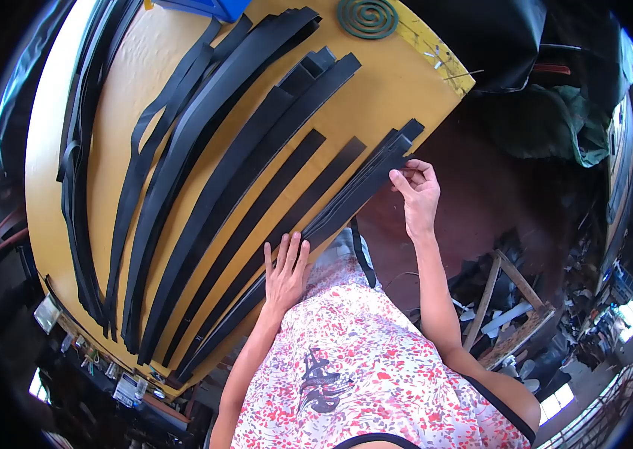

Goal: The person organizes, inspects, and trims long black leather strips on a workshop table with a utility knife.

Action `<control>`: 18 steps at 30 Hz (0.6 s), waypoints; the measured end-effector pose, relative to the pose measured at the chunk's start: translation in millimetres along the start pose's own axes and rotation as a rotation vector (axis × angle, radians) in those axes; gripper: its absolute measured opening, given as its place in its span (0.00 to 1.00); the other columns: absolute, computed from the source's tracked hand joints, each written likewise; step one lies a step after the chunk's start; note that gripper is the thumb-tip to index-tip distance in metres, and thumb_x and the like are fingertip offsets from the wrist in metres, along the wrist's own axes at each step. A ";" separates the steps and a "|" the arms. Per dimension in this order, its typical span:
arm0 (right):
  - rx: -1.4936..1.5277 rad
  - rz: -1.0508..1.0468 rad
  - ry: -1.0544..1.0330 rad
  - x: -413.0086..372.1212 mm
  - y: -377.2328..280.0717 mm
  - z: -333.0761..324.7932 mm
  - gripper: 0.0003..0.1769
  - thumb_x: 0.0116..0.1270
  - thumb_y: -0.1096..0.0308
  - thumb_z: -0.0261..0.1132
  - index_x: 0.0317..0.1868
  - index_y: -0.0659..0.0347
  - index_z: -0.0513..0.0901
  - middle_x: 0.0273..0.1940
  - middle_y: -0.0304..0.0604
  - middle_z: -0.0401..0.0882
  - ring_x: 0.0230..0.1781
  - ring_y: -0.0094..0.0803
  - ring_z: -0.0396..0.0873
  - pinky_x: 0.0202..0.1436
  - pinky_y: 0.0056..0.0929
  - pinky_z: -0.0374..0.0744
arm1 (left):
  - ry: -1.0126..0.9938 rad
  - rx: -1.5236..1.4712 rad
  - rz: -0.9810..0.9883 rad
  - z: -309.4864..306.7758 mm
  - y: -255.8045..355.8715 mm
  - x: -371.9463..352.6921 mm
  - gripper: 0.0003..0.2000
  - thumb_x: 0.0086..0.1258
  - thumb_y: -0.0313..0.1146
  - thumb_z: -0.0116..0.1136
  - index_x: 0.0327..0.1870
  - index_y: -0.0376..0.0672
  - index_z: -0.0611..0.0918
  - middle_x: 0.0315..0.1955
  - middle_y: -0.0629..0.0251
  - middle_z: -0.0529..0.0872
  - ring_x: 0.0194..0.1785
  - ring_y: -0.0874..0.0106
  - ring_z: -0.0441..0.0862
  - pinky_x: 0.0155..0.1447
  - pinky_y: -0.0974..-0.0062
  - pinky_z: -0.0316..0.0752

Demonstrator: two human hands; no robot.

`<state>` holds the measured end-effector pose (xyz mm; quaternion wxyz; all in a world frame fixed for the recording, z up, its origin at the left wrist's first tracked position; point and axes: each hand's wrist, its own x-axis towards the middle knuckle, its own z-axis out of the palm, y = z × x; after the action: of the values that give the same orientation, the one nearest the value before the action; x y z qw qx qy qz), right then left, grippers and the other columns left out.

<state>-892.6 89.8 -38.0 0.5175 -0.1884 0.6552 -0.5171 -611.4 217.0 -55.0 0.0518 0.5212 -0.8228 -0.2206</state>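
Observation:
Near the table's front edge lies a stack of long black strips point(365, 176), its layers slightly fanned at the far right end. My left hand point(286, 273) rests palm down across the stack, fingers stretched out and a little apart. At the stack's right end, my right hand point(417, 194) has its thumb and curled fingers closed at the edge of a black strip. Its fingertips are partly hidden. Beyond the stack, two single black strips point(256, 198) lie roughly parallel to it on the yellow table point(387, 86).
Farther back are thicker bundles of black strips point(215, 187) and looped strips point(80, 187). A green coil point(368, 16) and a blue container point(208, 6) sit along the far side. Right of me, a wooden frame point(507, 307) stands among scraps on the floor.

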 end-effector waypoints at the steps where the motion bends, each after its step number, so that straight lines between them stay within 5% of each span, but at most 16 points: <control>1: -0.002 -0.035 -0.008 0.9 0.1 0.1 0.19 0.61 0.75 0.72 0.49 0.65 0.73 0.35 0.39 0.80 0.35 0.20 0.78 0.38 0.18 0.78 | -0.001 -0.004 -0.011 1.0 0.0 0.3 0.34 0.65 0.38 0.63 0.73 0.46 0.64 0.74 0.57 0.61 0.77 0.59 0.55 0.77 0.43 0.44; 6: -0.021 -0.090 -0.009 -1.9 0.1 4.5 0.22 0.62 0.75 0.71 0.53 0.66 0.71 0.37 0.39 0.79 0.35 0.20 0.76 0.39 0.18 0.78 | 0.111 -0.036 -0.025 4.0 0.0 3.0 0.30 0.63 0.36 0.64 0.68 0.48 0.71 0.70 0.62 0.69 0.75 0.62 0.62 0.76 0.46 0.45; 9: -0.279 -0.193 0.030 -3.0 -3.9 4.0 0.24 0.62 0.72 0.71 0.56 0.65 0.72 0.42 0.43 0.78 0.39 0.24 0.76 0.44 0.22 0.78 | 0.155 -0.061 -0.035 1.6 1.2 6.3 0.28 0.63 0.36 0.64 0.66 0.48 0.75 0.68 0.65 0.71 0.74 0.64 0.64 0.76 0.47 0.47; 11: -0.820 -0.530 0.029 -7.4 -19.4 1.3 0.24 0.61 0.69 0.72 0.57 0.62 0.76 0.49 0.45 0.75 0.45 0.29 0.76 0.49 0.28 0.77 | 0.212 -0.092 -0.036 1.3 2.7 7.4 0.27 0.63 0.36 0.64 0.66 0.48 0.75 0.67 0.65 0.73 0.73 0.64 0.65 0.76 0.48 0.47; 15: -1.169 -0.822 -0.241 -2.3 -48.4 4.1 0.22 0.59 0.63 0.72 0.54 0.57 0.80 0.54 0.46 0.73 0.54 0.43 0.73 0.59 0.38 0.73 | 0.288 -0.145 -0.070 -6.2 8.4 12.6 0.23 0.63 0.34 0.64 0.62 0.47 0.79 0.63 0.65 0.77 0.68 0.64 0.70 0.74 0.48 0.49; 18: -1.287 -0.795 -0.256 8.7 -60.6 3.7 0.25 0.57 0.59 0.73 0.54 0.58 0.80 0.54 0.46 0.73 0.56 0.45 0.71 0.61 0.39 0.71 | 0.351 -0.170 -0.080 -10.8 9.8 19.7 0.19 0.62 0.33 0.64 0.57 0.45 0.81 0.59 0.65 0.80 0.63 0.65 0.73 0.70 0.50 0.53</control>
<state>-910.3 57.3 10.9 0.1525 -0.7326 0.6450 -0.1550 -625.0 199.9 -44.1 0.2293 0.5778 -0.7582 -0.1967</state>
